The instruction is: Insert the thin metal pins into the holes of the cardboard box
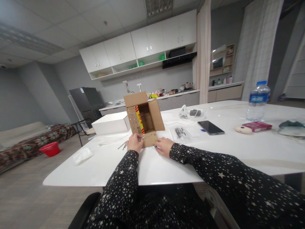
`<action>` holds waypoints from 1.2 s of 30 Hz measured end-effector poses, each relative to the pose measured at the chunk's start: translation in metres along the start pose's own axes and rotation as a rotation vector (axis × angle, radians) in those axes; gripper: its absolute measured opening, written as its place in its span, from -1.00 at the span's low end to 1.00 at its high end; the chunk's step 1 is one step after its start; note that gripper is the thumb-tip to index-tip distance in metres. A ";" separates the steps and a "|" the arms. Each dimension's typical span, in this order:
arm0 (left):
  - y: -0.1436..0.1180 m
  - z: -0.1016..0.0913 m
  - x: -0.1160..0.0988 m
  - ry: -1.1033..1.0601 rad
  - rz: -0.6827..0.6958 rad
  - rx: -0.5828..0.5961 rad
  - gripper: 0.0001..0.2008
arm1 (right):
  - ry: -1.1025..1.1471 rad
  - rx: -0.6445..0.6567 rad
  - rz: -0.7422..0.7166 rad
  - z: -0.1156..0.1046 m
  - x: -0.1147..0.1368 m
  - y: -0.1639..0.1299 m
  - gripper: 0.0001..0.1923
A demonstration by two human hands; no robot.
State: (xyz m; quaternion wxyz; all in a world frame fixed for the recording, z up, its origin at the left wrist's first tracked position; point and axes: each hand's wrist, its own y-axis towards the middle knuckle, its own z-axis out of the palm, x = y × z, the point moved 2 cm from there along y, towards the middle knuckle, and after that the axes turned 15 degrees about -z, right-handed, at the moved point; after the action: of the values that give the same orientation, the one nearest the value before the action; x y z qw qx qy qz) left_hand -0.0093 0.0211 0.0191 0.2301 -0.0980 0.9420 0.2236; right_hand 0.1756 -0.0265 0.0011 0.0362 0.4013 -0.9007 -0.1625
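One cardboard box [145, 118] stands on the table [164, 174] before me, its open mouth facing me, long axis roughly upright. My left hand [135, 143], fingers narrow, and right hand [164, 146], loosely curled, meet its near flap [150, 141]; I cannot tell whether either grips. One white box [110, 123] sits leftward.

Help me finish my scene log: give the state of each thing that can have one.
Cardboard box: open, flaps spread
White box: closed
Bottle: upright, capped
Phone: flat, screen dark
Upper cupboards: doors shut
Fridge: shut
Red bucket: upright
Beige curtain: gathered
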 end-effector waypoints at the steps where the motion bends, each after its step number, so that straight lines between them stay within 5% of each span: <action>1: 0.000 0.000 0.000 0.001 0.000 0.005 -0.87 | 0.000 -0.001 0.001 0.000 0.000 0.000 -0.75; 18: -0.006 -0.017 -0.008 -0.347 0.116 -0.078 -0.90 | -0.001 0.044 0.012 0.001 -0.001 0.002 -0.75; 36: -0.014 0.002 -0.014 -0.384 0.385 0.232 -0.85 | 0.002 0.037 0.016 -0.005 0.004 0.001 -0.73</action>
State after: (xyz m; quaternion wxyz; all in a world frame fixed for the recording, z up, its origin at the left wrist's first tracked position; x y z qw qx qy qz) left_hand 0.0082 0.0113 0.0188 0.3673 0.1535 0.9018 0.1682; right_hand 0.1737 -0.0301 0.0061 0.0309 0.3947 -0.9067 -0.1451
